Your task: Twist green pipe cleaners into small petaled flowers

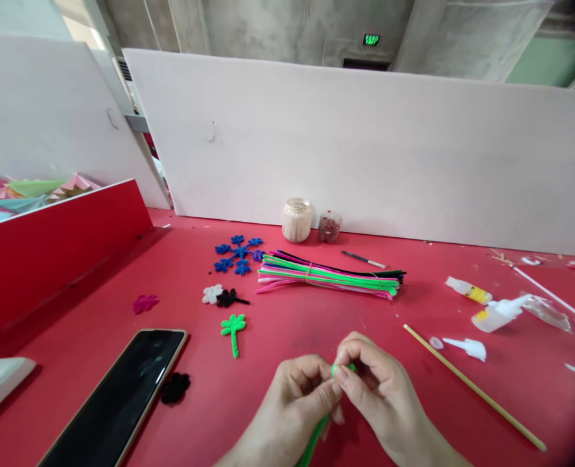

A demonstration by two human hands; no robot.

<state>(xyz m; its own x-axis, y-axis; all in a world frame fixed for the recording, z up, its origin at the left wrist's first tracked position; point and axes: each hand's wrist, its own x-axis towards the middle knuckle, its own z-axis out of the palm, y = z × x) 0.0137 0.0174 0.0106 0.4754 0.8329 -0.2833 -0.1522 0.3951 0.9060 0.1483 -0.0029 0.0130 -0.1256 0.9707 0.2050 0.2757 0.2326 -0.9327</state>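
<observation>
Low in the middle of the view, my left hand [294, 399] and my right hand [382, 389] meet over the red table [316, 324]. Both pinch a green pipe cleaner [338, 371]; its bent top shows between my fingertips and its stem runs down under my left hand. A finished green pipe-cleaner leaf shape [233, 329] lies to the left of my hands. A banded bundle of coloured pipe cleaners [328, 275] lies further back.
A phone [122, 395] lies at the left beside a black shape [175, 387]. Blue [238, 253], white-and-black [222, 296] and pink [144, 303] shapes lie behind. Two jars [297, 220] stand by the white board. Glue bottles [491, 311] and a wooden stick [472, 386] lie at the right.
</observation>
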